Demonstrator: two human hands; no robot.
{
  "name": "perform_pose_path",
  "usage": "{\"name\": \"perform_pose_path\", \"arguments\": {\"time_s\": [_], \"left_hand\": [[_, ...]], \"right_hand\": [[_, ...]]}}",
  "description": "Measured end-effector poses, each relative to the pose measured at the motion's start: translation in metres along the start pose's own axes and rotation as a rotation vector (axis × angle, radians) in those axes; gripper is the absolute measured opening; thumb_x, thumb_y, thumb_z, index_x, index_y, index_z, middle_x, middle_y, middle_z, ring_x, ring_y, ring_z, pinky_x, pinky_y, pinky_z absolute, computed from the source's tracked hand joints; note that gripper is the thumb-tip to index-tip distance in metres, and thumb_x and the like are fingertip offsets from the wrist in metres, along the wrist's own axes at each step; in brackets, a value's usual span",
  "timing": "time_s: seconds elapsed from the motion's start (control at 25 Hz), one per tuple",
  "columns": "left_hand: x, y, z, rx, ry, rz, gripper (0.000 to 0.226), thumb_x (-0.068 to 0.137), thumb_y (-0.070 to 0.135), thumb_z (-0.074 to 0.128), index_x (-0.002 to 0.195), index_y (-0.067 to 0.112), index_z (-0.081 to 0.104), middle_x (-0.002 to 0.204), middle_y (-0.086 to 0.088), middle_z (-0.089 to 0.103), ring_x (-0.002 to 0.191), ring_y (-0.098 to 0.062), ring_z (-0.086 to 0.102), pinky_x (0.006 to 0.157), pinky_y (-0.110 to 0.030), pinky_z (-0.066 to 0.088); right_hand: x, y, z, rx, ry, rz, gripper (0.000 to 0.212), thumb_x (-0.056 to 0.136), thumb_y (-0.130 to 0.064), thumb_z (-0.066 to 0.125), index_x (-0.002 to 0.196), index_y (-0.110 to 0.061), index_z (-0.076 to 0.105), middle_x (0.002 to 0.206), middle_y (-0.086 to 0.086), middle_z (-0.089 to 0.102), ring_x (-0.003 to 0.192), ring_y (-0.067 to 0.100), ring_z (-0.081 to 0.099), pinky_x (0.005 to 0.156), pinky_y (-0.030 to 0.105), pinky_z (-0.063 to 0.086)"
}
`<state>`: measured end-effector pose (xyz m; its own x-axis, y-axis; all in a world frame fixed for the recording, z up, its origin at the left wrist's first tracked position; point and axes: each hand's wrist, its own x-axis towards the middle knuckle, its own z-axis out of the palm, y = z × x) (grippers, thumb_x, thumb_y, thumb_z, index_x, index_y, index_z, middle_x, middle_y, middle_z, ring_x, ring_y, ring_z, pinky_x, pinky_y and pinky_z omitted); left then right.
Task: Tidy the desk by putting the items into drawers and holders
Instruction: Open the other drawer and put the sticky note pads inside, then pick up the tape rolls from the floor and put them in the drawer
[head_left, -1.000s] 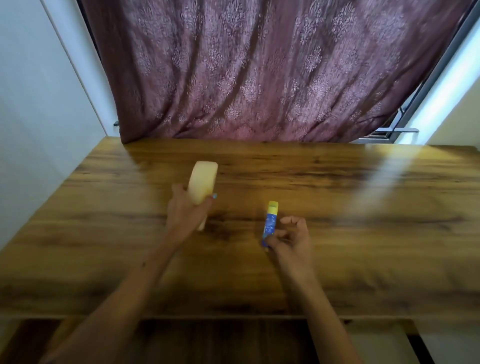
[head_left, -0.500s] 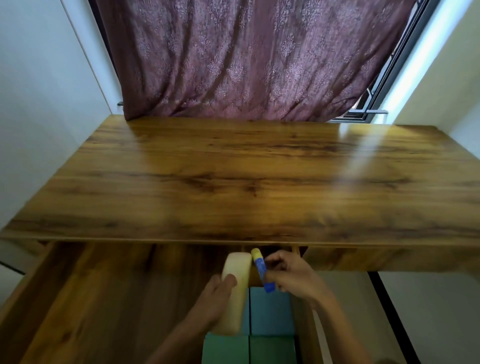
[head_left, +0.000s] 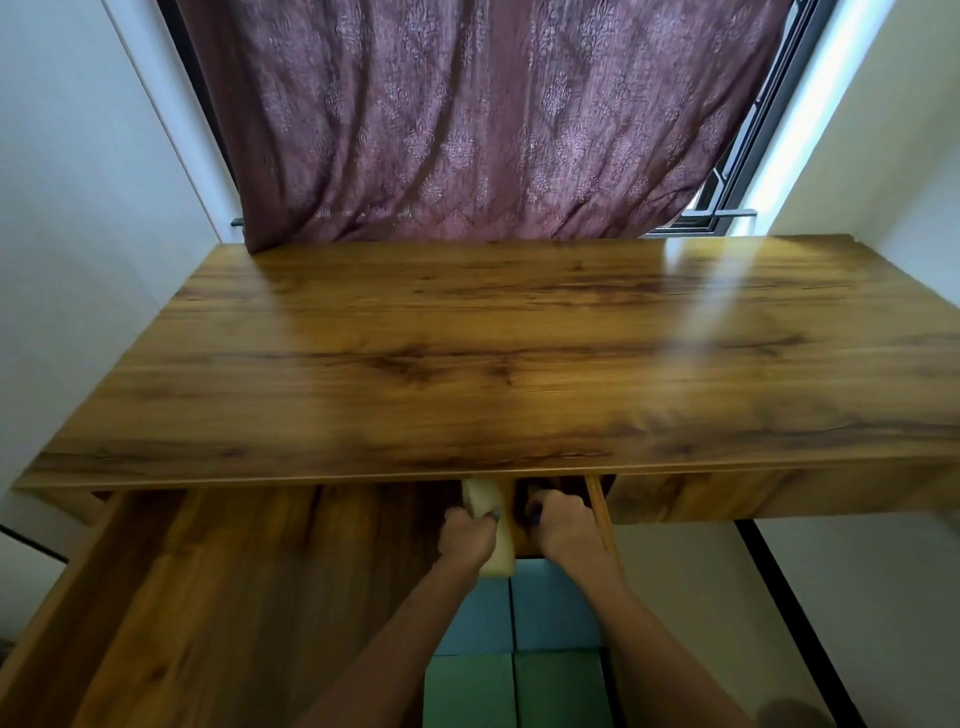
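Observation:
The wide wooden drawer (head_left: 218, 597) stands pulled out below the desk's front edge. My left hand (head_left: 465, 538) grips a pale yellow roll (head_left: 493, 525), whose far end reaches under the desk top. My right hand (head_left: 563, 527) is curled shut just right of it, deep in the drawer near its right wall (head_left: 602, 519). The blue and yellow glue stick is hidden by those fingers and the dark back of the drawer, so I cannot tell whether it is still held.
The wooden desk top (head_left: 493, 353) carries nothing. Blue and green boxes (head_left: 514, 649) fill the drawer's near right part between my forearms. A maroon curtain (head_left: 467, 119) hangs behind, with white walls on both sides.
Both hands left the desk top, dropped to the open drawer and have pushed further in under the desk edge. The glue stick, visible half a second ago, is now out of sight.

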<state>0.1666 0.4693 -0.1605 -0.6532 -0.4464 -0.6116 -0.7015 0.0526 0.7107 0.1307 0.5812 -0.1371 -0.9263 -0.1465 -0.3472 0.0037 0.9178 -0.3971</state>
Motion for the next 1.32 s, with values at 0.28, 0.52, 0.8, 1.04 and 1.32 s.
{"name": "perform_pose_path", "arguments": {"time_s": [0.28, 0.52, 0.8, 1.04, 1.32], "left_hand": [[0.012, 0.003, 0.018, 0.204, -0.005, 0.009, 0.057, 0.093, 0.032, 0.052, 0.137, 0.002, 0.034, 0.139, -0.02, 0.035, 0.124, -0.033, 0.044, 0.097, -0.036, 0.043], [0.02, 0.007, 0.02, 0.338, 0.03, 0.079, 0.049, 0.093, 0.033, 0.052, 0.13, 0.002, 0.046, 0.14, -0.021, 0.034, 0.13, -0.034, 0.035, 0.102, -0.037, 0.038], [0.021, 0.009, 0.018, 0.368, 0.04, 0.084, 0.051, 0.093, 0.038, 0.051, 0.129, 0.003, 0.045, 0.143, -0.02, 0.035, 0.133, -0.034, 0.031, 0.103, -0.041, 0.034], [0.012, 0.006, 0.015, 0.324, 0.049, 0.095, 0.052, 0.092, 0.037, 0.053, 0.131, 0.003, 0.043, 0.142, -0.019, 0.033, 0.132, -0.035, 0.033, 0.106, -0.043, 0.036], [-0.026, -0.005, 0.015, 0.356, 0.159, 0.222, 0.045, 0.094, 0.029, 0.048, 0.13, 0.003, 0.042, 0.135, -0.015, 0.041, 0.128, -0.034, 0.038, 0.105, -0.048, 0.03]], "right_hand": [[0.013, 0.007, 0.016, -0.006, -0.036, 0.031, 0.04, 0.092, -0.006, 0.047, 0.128, -0.022, 0.054, 0.117, 0.014, 0.062, 0.109, 0.032, 0.058, 0.083, 0.034, 0.049], [0.018, 0.008, 0.018, 0.029, -0.038, 0.06, 0.031, 0.09, -0.01, 0.053, 0.121, -0.01, 0.054, 0.113, 0.016, 0.061, 0.107, 0.034, 0.059, 0.078, 0.033, 0.048], [0.018, 0.008, 0.019, 0.049, -0.041, 0.075, 0.027, 0.089, -0.015, 0.058, 0.114, -0.004, 0.056, 0.112, 0.017, 0.062, 0.104, 0.034, 0.061, 0.079, 0.034, 0.05], [0.012, 0.01, 0.02, 0.042, -0.029, 0.05, 0.033, 0.088, -0.015, 0.059, 0.118, -0.004, 0.052, 0.111, 0.017, 0.062, 0.103, 0.034, 0.061, 0.08, 0.035, 0.051], [-0.015, 0.012, 0.015, 0.073, 0.098, -0.045, 0.037, 0.091, -0.022, 0.053, 0.124, -0.008, 0.044, 0.113, 0.018, 0.06, 0.103, 0.038, 0.059, 0.078, 0.038, 0.048]]}}
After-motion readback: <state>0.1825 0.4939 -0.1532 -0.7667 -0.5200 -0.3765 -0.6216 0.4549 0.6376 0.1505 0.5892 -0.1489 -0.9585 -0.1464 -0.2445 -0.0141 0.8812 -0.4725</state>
